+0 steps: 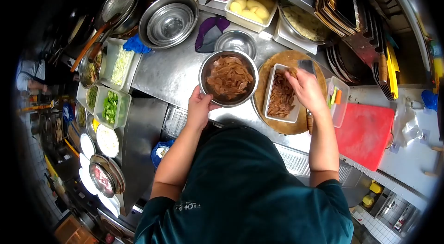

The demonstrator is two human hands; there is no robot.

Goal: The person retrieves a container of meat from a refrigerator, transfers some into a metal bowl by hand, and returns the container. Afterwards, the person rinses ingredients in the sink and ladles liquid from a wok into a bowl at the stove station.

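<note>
My left hand [200,107] grips the near-left rim of a round metal bowl [227,100], thumb on top. Thin brown slices that look like cooked meat [229,77] fill much of that bowl. Over the far right edge of a white rectangular tub [292,117] is my right hand [304,86], fingers curled and pressed together. Something small and brownish shows at its fingertips, too little to name. More brown slices [281,96] lie in the tub, which sits on a round wooden chopping board [270,126]. A cleaver [307,66] rests on the board, partly behind my right hand.
An empty metal bowl [238,43] stands just behind the filled one. Stacked metal bowls [169,24] and a purple-and-grey cloth [210,33] are at back left. A tub of peeled potatoes [252,3] sits under the shelf. Right are a carrot container [340,110] and red cutting board [367,133].
</note>
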